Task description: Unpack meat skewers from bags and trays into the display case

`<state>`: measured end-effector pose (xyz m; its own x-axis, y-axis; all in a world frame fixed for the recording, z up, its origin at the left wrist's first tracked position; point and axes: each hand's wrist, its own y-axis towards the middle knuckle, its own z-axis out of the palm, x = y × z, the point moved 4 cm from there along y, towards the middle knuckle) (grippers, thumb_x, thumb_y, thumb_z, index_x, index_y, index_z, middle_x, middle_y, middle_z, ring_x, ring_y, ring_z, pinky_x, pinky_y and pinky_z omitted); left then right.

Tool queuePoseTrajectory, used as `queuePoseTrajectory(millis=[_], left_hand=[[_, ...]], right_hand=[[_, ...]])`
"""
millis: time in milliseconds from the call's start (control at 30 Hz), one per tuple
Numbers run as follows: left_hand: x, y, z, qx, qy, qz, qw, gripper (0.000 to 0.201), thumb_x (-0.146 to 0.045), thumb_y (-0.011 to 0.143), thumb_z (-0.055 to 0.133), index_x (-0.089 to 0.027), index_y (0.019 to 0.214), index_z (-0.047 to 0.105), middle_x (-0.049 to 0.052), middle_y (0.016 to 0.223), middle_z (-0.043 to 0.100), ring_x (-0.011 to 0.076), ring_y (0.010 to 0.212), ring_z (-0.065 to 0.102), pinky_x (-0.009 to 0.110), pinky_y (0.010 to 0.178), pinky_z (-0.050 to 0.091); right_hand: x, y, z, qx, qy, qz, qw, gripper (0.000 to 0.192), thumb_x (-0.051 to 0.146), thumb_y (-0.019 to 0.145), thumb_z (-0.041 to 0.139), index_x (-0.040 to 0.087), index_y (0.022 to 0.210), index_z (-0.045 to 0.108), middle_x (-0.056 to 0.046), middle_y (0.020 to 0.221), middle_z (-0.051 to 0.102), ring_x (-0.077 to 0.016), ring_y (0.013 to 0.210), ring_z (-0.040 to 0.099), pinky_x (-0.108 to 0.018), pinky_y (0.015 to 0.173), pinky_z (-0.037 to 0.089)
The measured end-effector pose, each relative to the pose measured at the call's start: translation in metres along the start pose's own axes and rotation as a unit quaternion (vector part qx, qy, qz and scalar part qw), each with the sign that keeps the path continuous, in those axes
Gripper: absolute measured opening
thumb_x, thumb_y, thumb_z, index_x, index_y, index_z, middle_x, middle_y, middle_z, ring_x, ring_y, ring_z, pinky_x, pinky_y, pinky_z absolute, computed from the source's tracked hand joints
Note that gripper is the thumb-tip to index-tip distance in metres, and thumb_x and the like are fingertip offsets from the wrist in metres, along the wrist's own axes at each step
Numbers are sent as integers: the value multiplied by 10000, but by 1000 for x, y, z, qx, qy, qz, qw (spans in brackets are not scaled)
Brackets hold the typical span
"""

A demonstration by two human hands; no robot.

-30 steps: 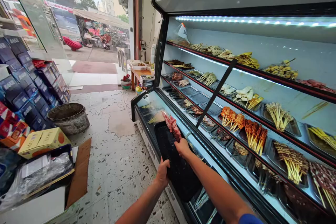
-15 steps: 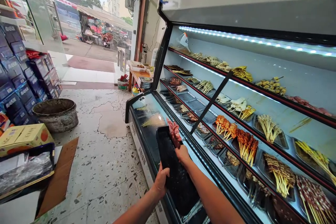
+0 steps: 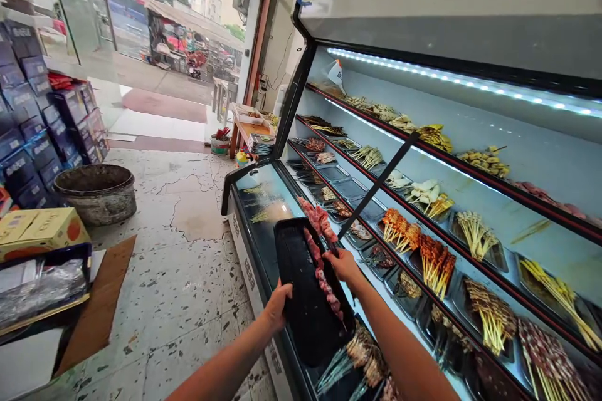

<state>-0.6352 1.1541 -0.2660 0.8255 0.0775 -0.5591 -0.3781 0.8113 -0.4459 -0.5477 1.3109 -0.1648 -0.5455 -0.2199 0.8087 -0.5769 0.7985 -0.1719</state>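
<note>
My left hand (image 3: 277,306) grips the left edge of a long black tray (image 3: 297,301), thumb on top. The tray is tilted over the lower glass-covered part of the display fridge. On its right side lies a raw meat skewer (image 3: 328,293), a line of pink and red pieces. Beside the tray's right edge, my right hand (image 3: 347,268) is closed on a bunch of raw meat skewers (image 3: 318,218), their meat ends pointing away from me. The sticks inside my fist are mostly hidden.
The lit display fridge (image 3: 451,56) has shelves of skewers on metal trays, including red-orange skewers (image 3: 436,257). More skewers (image 3: 364,354) lie below the black tray. On the left are a large grimy tub (image 3: 96,197), stacked blue boxes (image 3: 28,119) and a yellow carton (image 3: 40,232).
A meat skewer now lies on the tray, which was bare before. My right hand has moved up and right with its bunch. The tray has shifted slightly left, uncovering skewers below.
</note>
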Motion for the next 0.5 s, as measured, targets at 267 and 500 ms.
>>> queuePoseTrajectory(millis=[267,500], left_hand=[[-28,7,11,13,72,-8,997,308,-124,458,490,-192,751,424,-50,553,405,112,483,384,231,445,295],[-16,4,32,-28,3,47,999,364,-103,459,498,-197,802,425,-65,601,411,92,501,378,216,470,306]], right_hand=[[-18,-6,-32,13,-110,-17,994,247,310,735,565,134,561,550,68,455,328,-53,462,301,-207,465,200],[-30,-16,6,24,-38,108,993,142,201,775,470,137,721,585,49,438,439,-63,359,389,-181,405,303]])
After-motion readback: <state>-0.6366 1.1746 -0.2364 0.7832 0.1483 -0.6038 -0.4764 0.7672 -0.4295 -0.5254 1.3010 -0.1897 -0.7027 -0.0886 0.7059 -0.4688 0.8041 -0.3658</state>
